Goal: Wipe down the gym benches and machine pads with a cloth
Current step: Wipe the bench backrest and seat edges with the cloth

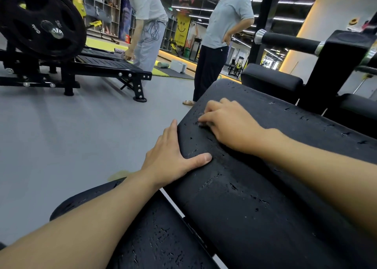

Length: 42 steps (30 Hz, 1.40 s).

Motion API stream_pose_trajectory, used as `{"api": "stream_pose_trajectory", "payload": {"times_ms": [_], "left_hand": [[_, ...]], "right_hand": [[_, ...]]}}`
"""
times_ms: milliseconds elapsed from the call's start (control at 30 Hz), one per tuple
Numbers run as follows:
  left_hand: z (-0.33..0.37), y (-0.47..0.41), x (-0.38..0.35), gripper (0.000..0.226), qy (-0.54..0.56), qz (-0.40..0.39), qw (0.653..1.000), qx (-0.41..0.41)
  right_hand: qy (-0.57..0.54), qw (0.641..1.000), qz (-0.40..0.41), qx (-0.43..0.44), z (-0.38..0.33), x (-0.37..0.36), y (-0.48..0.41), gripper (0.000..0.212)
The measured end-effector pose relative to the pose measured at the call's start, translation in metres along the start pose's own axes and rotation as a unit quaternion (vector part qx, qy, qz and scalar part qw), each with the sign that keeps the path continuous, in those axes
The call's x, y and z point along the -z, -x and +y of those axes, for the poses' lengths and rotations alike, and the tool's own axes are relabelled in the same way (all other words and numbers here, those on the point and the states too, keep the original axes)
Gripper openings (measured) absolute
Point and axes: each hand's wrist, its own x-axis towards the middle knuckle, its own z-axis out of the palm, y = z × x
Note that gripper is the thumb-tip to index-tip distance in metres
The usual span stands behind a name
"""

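A long black bench pad [255,187] with cracked, peeling vinyl runs from lower right to centre. A second cracked black pad [153,238] lies below it, across a narrow gap. My left hand [171,158] rests on the long pad's left edge, fingers straight along its side and thumb on top. My right hand [228,124] lies on the pad's far end with its fingers curled over a small greyish cloth [201,123]. Only a sliver of the cloth shows under the fingertips.
Two people stand close beyond the pad, one bending [146,24], one with hands on hips [220,34]. A plate-loaded machine [40,22] and its black platform [106,64] stand at the left on grey floor [71,136]. A black handle bar [289,41] and another pad [271,79] sit at the right.
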Motion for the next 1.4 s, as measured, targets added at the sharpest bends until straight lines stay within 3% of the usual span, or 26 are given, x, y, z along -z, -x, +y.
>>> {"api": "stream_pose_trajectory", "payload": {"times_ms": [100,133,233,300,433,467,567,633,767,800,967,1067,1133,1300,1400], "left_hand": [[-0.001,0.000,0.000,0.126,0.008,0.000,1.000,-0.006],[-0.002,0.000,0.000,0.126,0.008,0.002,1.000,-0.007],[-0.002,-0.001,-0.001,0.128,-0.007,0.006,1.000,-0.010],[-0.001,-0.001,-0.001,0.127,-0.004,0.008,1.000,-0.012],[-0.002,0.000,0.000,0.123,0.007,0.006,1.000,-0.014],[-0.002,-0.001,0.000,0.122,0.006,0.009,1.000,-0.015],[-0.002,-0.001,-0.001,0.119,-0.003,0.017,1.000,-0.018],[-0.002,0.000,-0.001,0.117,-0.003,0.018,1.000,-0.019],[-0.002,0.001,0.000,0.116,0.008,0.014,1.000,-0.017],[-0.002,0.001,-0.001,0.115,0.008,0.016,1.000,-0.016],[-0.001,0.003,-0.003,0.109,0.004,0.031,0.999,-0.014],[0.002,0.008,-0.002,0.076,-0.011,0.048,0.998,-0.033],[0.007,0.015,-0.002,0.065,-0.046,0.059,0.997,-0.025],[0.020,0.044,0.000,0.083,-0.115,-0.028,0.992,0.037],[0.020,0.067,0.012,0.097,-0.149,-0.087,0.985,0.027]], "right_hand": [[0.024,0.987,0.069,-0.143,0.022,0.000,0.000,0.031],[0.023,0.988,0.070,-0.135,0.012,-0.003,0.002,0.030],[-0.001,1.000,0.003,0.009,-0.031,-0.011,0.020,0.025],[-0.002,1.000,-0.006,0.028,-0.015,-0.001,0.026,0.026],[0.025,0.984,0.084,-0.154,0.023,0.005,0.022,0.030],[0.018,0.986,0.081,-0.144,0.011,0.001,0.024,0.029],[-0.022,0.999,0.025,0.003,-0.032,-0.008,0.043,0.023],[-0.008,1.000,-0.003,0.027,-0.019,0.002,0.050,0.025],[0.039,0.986,0.078,-0.139,0.020,0.012,0.048,0.028],[0.039,0.985,0.080,-0.146,0.012,0.008,0.049,0.028],[-0.002,1.000,-0.001,0.026,-0.028,0.007,0.074,0.021],[0.047,0.994,0.058,-0.075,0.011,0.019,0.074,0.025],[0.053,0.983,0.082,-0.157,0.010,0.015,0.074,0.026],[0.022,1.000,-0.004,0.013,-0.025,0.010,0.094,0.026],[0.063,0.993,0.059,-0.082,0.013,0.022,0.090,0.027]]}}
